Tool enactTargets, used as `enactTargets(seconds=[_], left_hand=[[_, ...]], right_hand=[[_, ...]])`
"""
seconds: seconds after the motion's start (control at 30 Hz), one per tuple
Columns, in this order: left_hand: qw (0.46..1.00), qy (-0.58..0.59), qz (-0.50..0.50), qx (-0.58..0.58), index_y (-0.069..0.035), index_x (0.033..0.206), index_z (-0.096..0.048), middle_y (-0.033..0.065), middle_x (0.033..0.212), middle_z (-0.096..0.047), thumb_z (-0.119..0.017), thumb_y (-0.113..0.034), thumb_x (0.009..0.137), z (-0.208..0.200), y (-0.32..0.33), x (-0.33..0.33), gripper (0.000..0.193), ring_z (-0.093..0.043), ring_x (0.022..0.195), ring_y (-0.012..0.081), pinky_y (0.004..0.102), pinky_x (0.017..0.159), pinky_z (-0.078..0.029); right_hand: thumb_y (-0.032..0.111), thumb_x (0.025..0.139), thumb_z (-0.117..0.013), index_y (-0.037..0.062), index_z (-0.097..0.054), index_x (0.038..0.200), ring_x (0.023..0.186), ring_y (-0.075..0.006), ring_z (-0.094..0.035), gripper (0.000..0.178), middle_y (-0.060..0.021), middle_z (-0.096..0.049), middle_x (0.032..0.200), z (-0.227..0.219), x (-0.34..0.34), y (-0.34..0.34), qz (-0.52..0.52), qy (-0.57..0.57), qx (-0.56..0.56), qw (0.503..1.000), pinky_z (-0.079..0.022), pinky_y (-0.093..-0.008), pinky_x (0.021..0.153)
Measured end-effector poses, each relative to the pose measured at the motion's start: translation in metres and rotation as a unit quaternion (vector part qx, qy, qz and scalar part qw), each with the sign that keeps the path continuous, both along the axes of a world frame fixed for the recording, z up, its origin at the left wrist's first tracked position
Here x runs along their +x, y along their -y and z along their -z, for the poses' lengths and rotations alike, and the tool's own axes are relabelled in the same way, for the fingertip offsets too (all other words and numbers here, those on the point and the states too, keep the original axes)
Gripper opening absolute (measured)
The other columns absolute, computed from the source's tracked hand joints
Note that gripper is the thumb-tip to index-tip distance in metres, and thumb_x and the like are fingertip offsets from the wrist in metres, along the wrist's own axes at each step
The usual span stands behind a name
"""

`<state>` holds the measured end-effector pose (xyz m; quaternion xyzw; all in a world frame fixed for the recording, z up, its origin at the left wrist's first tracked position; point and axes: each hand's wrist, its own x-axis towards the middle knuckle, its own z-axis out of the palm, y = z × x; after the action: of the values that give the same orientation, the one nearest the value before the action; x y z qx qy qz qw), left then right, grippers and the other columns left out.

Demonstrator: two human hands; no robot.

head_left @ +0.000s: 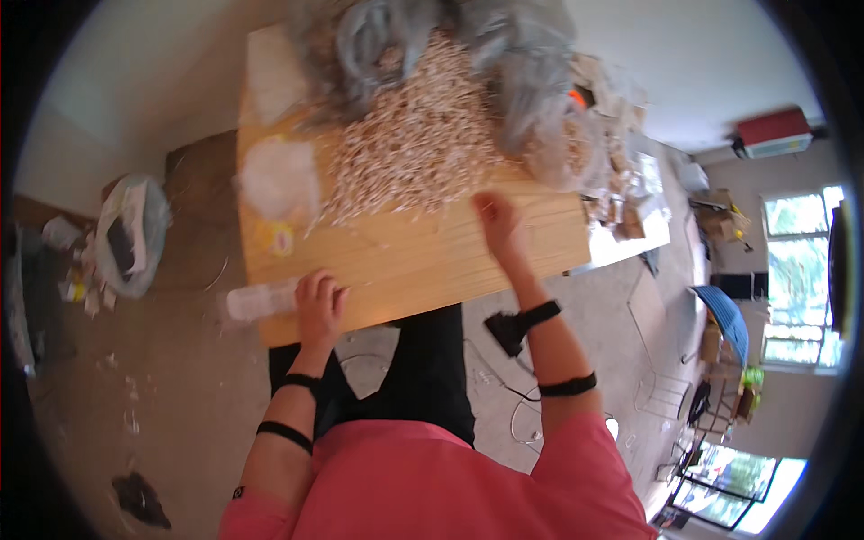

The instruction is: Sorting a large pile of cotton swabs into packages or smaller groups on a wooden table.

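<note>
Pink shirt (450, 486): facing the table (432, 261) from its near side. Left hand (319, 309): fingers curling closely around one end of a clear plastic packet (259, 302), which is jutting past the table's left edge. Right hand (499, 223): reaching just beside the pile, fingers bending inward; blur is hiding whether they are holding anything. Pile of small pale sticks (409, 144): spreading across the table. Translucent bag (281, 180): lying left of it. Grey plastic bags (522, 67): crowding the far end.

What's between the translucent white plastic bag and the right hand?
Head view: the near edge of a loose heap of small, thin, pale pieces, on the light wooden tabletop.
</note>
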<state>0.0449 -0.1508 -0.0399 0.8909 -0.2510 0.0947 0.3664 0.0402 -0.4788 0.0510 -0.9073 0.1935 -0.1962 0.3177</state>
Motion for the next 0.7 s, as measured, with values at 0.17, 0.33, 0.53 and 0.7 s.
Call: enactTargets(seconds=[0.17, 0.33, 0.53, 0.7], left_hand=[[1.0, -0.022, 0.0, 0.009, -0.006, 0.093, -0.055, 0.0104, 0.11, -0.055, -0.07, -0.011, 0.08, -0.003, -0.003, 0.0, 0.02, -0.051, 0.106, 0.0348, 0.0453, 0.092, -0.04], [0.999, -0.031, 0.001, 0.013, -0.006, 0.094, -0.054, 0.0102, 0.111, -0.054, -0.069, -0.012, 0.081, -0.005, -0.004, -0.001, 0.02, -0.05, 0.107, 0.0344, 0.0448, 0.093, -0.039], [1.0, -0.011, 0.005, 0.007, -0.006, 0.094, -0.054, 0.0105, 0.111, -0.053, -0.069, -0.012, 0.081, -0.004, -0.005, -0.002, 0.021, -0.05, 0.105, 0.0348, 0.0447, 0.091, -0.04], [1.0, -0.009, 0.005, 0.01, -0.006, 0.094, -0.053, 0.0103, 0.11, -0.054, -0.068, -0.01, 0.08, -0.006, -0.007, 0.001, 0.021, -0.051, 0.103, 0.0342, 0.0446, 0.088, -0.04]], right_hand=[[0.006, 0.079, -0.071, 0.0029, -0.067, 0.086, 0.07, -0.0283, -0.064, 0.009, -0.0126, -0.061, 0.083, 0.066, -0.013, -0.134, -0.141, 0.002, 0.074, 0.987, -0.051, -0.0355, 0.062], [0.009, 0.076, -0.069, 0.0029, -0.065, 0.083, 0.073, -0.0369, -0.061, 0.01, -0.0142, -0.06, 0.085, 0.086, 0.005, -0.14, -0.038, 0.007, 0.058, 0.998, -0.05, -0.045, 0.063], [0.009, 0.079, -0.068, 0.0016, -0.065, 0.084, 0.069, -0.0347, -0.061, 0.01, -0.0142, -0.061, 0.087, 0.094, -0.009, -0.126, -0.044, -0.013, 0.157, 0.986, -0.05, -0.0423, 0.061], [0.01, 0.082, -0.067, 0.0027, -0.065, 0.089, 0.072, -0.0322, -0.063, 0.01, -0.0148, -0.062, 0.09, 0.079, -0.024, -0.122, 0.054, 0.024, 0.17, 0.984, -0.05, -0.0393, 0.062]])
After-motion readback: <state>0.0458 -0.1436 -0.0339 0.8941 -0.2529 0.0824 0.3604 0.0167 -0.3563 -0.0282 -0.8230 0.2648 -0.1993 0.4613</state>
